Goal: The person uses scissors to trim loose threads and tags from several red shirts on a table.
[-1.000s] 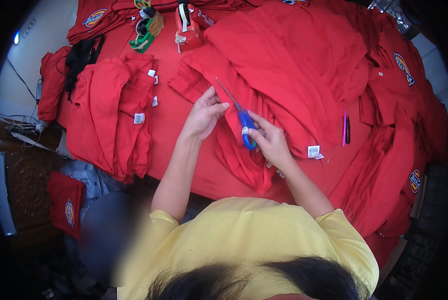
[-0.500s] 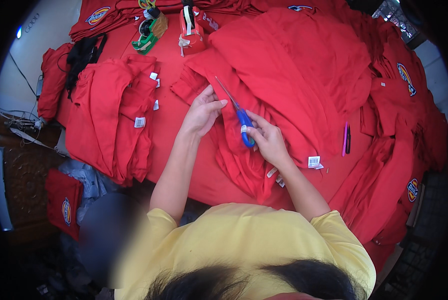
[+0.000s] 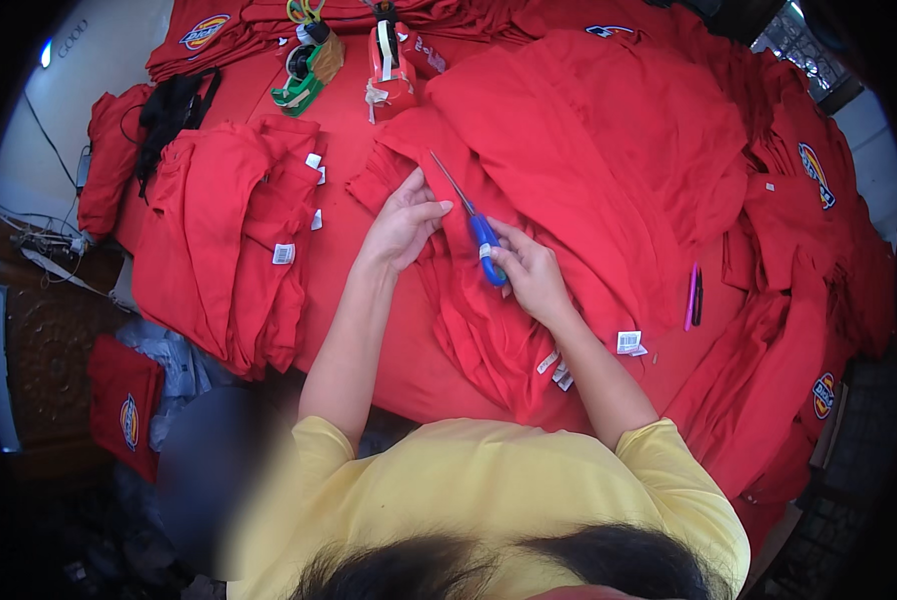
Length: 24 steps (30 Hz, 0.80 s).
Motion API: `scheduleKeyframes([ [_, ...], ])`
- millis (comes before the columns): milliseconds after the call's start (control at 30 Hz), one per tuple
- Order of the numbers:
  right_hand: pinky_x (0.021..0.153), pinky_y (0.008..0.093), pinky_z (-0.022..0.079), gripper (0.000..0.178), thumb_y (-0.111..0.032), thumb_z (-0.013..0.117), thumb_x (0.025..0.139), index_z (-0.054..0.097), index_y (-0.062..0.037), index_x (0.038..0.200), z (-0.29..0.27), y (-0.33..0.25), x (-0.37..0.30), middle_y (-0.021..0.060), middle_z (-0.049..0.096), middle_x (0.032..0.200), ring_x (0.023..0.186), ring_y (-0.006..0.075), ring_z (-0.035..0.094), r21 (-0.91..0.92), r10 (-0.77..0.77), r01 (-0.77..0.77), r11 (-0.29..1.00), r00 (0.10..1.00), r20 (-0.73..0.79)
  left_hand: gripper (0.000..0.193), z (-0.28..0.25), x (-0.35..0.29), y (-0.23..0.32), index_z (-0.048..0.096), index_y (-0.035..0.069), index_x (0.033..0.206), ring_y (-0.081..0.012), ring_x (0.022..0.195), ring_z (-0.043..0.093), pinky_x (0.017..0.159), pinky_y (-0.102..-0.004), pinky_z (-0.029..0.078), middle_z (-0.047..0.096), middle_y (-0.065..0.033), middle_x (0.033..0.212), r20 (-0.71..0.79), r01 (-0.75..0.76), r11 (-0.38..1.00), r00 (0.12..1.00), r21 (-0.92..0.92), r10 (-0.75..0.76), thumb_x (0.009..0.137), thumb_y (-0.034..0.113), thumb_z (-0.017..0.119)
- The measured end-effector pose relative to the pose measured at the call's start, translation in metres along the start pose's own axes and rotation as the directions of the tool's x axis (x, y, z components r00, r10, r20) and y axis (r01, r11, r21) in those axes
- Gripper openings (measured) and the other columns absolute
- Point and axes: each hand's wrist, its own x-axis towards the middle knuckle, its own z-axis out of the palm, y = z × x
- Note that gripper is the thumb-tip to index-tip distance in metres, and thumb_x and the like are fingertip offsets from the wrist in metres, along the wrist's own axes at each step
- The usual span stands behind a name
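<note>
My right hand (image 3: 532, 270) is closed around the blue handles of a pair of scissors (image 3: 484, 238), whose thin blades point up and to the left. The blades lie over a red garment (image 3: 589, 130) spread across the middle of the table. My left hand (image 3: 406, 225) is at the garment's left edge, its thumb on top of the cloth and its other fingers partly hidden. A gap separates the left thumb from the scissors. White tags (image 3: 559, 372) hang at the garment's near end, close to my right forearm.
A pile of folded red garments (image 3: 224, 240) lies left. A green tape dispenser (image 3: 307, 75) and a red tape dispenser (image 3: 391, 75) stand at the back. Pink and black pens (image 3: 693, 297) lie right, near more red garments (image 3: 769, 350). A black cloth item (image 3: 174, 120) lies far left.
The scissors have turned slightly in my right hand, so their handles show closer together. My left hand stays at the garment's edge. The whole view has shifted a little.
</note>
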Motion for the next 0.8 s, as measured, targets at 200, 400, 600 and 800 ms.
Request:
scheduleKeyframes([
  [200, 0.053, 0.024, 0.045, 0.043, -0.017, 0.053, 0.092, 0.048, -0.0007, 0.131, 0.001, 0.011, 0.006, 0.0078, 0.062, 0.085, 0.059, 0.0094, 0.057, -0.017, -0.079, 0.079, 0.997, 0.996, -0.043, 0.042, -0.007, 0.019, 0.008, 0.046, 0.001, 0.126, -0.0161, 0.101, 0.058, 0.088, -0.0296, 0.045, 0.06, -0.0088, 0.111, -0.083, -0.03, 0.997, 0.996, -0.076, 0.024, 0.085, -0.004, 0.052],
  [400, 0.054, 0.0256, 0.047, 0.042, -0.015, 0.054, 0.091, 0.049, 0.0031, 0.128, 0.003, 0.003, 0.022, 0.01, 0.063, 0.084, 0.059, 0.0102, 0.058, -0.173, -0.206, 0.193, 0.966, 0.977, -0.06, 0.04, -0.005, 0.015, 0.011, 0.047, 0.0, 0.125, -0.0165, 0.101, 0.058, 0.088, -0.0295, 0.045, 0.061, -0.0086, 0.111, -0.02, 0.001, 1.0, 1.0, 0.007, -0.001, 0.085, -0.005, 0.051],
  [600, 0.053, 0.0262, 0.047, 0.043, -0.014, 0.056, 0.09, 0.048, 0.0035, 0.128, 0.003, -0.004, 0.025, 0.0096, 0.063, 0.08, 0.055, 0.0103, 0.057, -0.031, -0.043, 0.042, 0.999, 0.999, -0.03, 0.045, -0.018, 0.028, 0.011, 0.046, 0.003, 0.127, -0.0153, 0.106, 0.056, 0.093, -0.0305, 0.043, 0.058, -0.0056, 0.119, -0.063, 0.009, 0.994, 0.998, -0.113, -0.016, 0.084, -0.005, 0.054],
  [800, 0.049, 0.022, 0.046, 0.043, -0.014, 0.056, 0.09, 0.049, -0.002, 0.131, 0.005, 0.005, 0.035, 0.0039, 0.062, 0.081, 0.057, 0.0063, 0.054, -0.184, -0.284, 0.269, 0.945, 0.957, -0.059, 0.043, -0.011, 0.025, 0.022, 0.047, 0.002, 0.125, -0.015, 0.098, 0.058, 0.088, -0.0281, 0.043, 0.06, -0.0063, 0.108, 0.001, -0.018, 0.999, 1.0, 0.048, 0.018, 0.083, -0.005, 0.053],
])
